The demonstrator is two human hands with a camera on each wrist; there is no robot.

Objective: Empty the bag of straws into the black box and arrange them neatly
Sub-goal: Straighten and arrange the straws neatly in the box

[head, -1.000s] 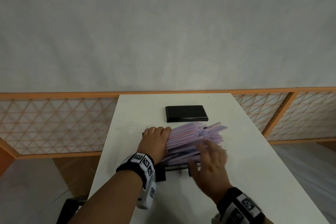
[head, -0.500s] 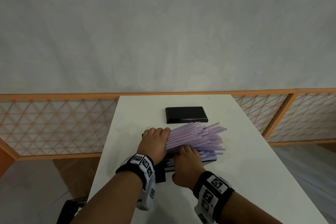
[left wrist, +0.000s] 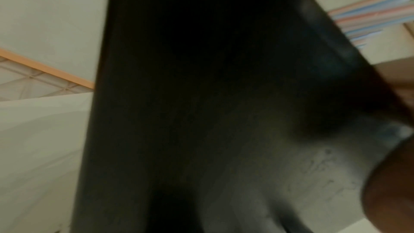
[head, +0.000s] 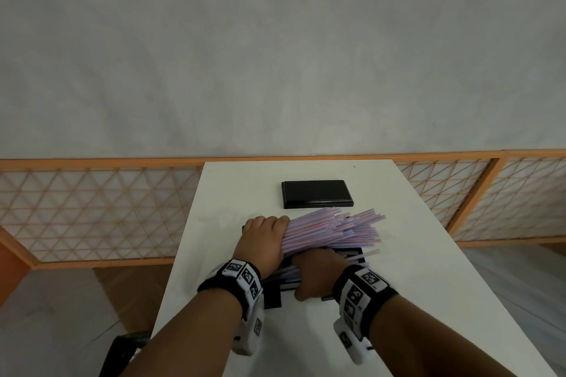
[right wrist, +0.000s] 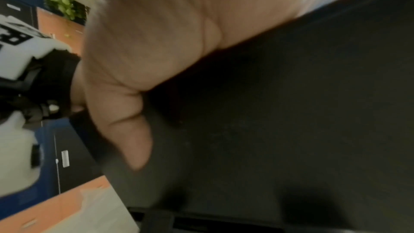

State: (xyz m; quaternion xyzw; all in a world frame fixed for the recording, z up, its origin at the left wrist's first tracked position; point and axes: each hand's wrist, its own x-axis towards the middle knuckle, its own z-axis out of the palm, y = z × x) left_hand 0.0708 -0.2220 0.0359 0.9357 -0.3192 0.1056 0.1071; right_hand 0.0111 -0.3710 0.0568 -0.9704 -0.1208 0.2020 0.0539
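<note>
On the white table [head: 413, 269]: straws gathered over the box.
Left hand [head: 260, 242] curls over the striped pink-and-blue plastic straws [head: 333, 231]; right hand [head: 318, 272] grips the black rectangular box [head: 352, 254] beneath. Straws are emptied but fanned, overhanging; neatening remains. Flat black lid [head: 317, 198] lies beyond.

One white table [head: 413, 254] carries everything counted here. On it is one black box [head: 352, 254], mostly hidden, and one black lid [head: 317, 197] beyond the box, apart from it. One fanned bundle of straws [head: 337, 231] lies over the box, too many to count. Two hands are at the box: left hand [head: 260, 242], right hand [head: 318, 272]. Each wrist bears one marker band.
</note>
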